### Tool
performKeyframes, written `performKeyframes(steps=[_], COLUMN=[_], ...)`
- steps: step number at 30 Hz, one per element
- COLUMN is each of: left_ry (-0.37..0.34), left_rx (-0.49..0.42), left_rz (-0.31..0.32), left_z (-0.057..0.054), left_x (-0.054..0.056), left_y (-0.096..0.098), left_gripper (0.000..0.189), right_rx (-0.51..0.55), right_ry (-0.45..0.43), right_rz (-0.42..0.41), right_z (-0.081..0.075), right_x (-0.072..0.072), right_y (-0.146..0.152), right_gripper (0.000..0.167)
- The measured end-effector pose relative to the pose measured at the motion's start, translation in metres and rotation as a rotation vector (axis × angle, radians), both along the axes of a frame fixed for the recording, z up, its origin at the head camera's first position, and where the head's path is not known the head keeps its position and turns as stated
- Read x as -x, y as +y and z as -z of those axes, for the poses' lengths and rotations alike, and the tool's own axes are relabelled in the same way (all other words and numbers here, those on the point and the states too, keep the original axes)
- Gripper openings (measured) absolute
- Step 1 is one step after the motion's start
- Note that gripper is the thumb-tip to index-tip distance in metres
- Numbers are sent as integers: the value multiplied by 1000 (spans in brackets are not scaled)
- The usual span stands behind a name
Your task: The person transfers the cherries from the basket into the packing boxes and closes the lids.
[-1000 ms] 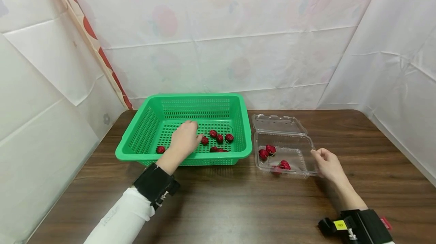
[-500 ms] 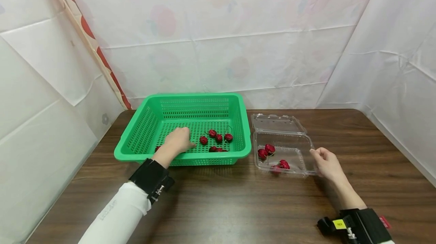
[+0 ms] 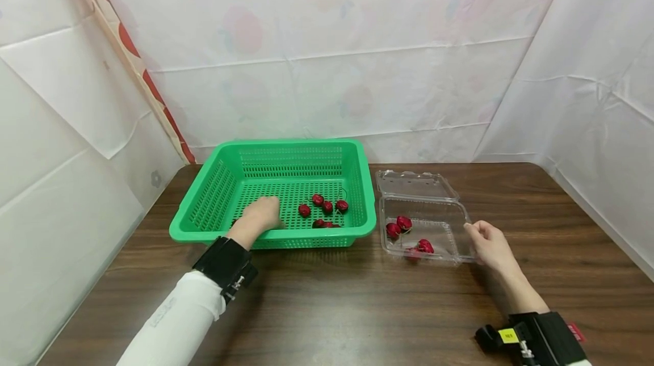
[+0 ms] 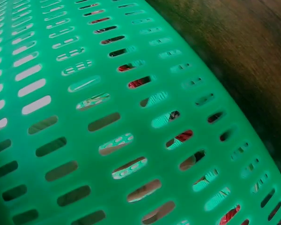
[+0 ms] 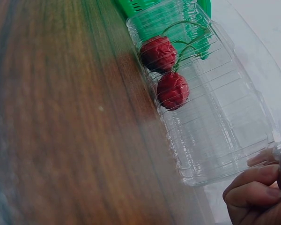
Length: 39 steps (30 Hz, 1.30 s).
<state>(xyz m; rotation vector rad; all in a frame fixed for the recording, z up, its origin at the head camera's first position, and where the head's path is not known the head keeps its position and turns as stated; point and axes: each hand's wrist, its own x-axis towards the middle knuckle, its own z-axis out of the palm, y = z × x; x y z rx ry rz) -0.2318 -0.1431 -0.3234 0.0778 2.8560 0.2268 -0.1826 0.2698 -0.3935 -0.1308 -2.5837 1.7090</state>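
My left hand (image 3: 259, 215) reaches down inside the green basket (image 3: 369, 184), near its front wall. A dark red cherry (image 3: 234, 222) peeks out just left of that hand. The left fingertips are hidden in the head view, and the left wrist view shows mostly the slotted basket wall (image 4: 98, 140), with bits of red and fingers through the slots. Several more cherries (image 3: 327, 206) lie in the basket's right part. Thumb and fingers of my right hand (image 3: 491, 245) pinch the right rim of a clear plastic clamshell box (image 3: 439, 221). Several cherries (image 3: 404, 223) lie in its left half.
The box's lid (image 3: 419, 185) is folded back behind it. Basket and box stand side by side on a dark wooden table (image 3: 332, 309). White sheeting (image 3: 327, 59) hangs behind and at both sides.
My left hand has moved left and lower inside the basket, toward the lone cherry, which it now partly covers. My right hand keeps its grip on the box rim.
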Motion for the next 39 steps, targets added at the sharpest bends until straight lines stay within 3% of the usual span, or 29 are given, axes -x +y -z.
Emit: performKeyframes(steps=[9, 25, 32, 39], left_ry=[-63, -120, -107, -46], left_rx=[50, 71, 69, 50], left_rz=[32, 44, 73, 82], left_z=[4, 6, 6, 6], left_x=[5, 8, 8, 8], left_y=[0, 1, 1, 0], left_gripper=[12, 22, 19, 12], right_rx=[4, -12, -1, 10], right_ry=[-12, -14, -19, -16], right_rz=[-4, -2, 3, -1], right_z=[-1, -1, -1, 0], right_x=[0, 0, 0, 0], right_y=[0, 0, 1, 1], right_gripper=[28, 28, 28, 28])
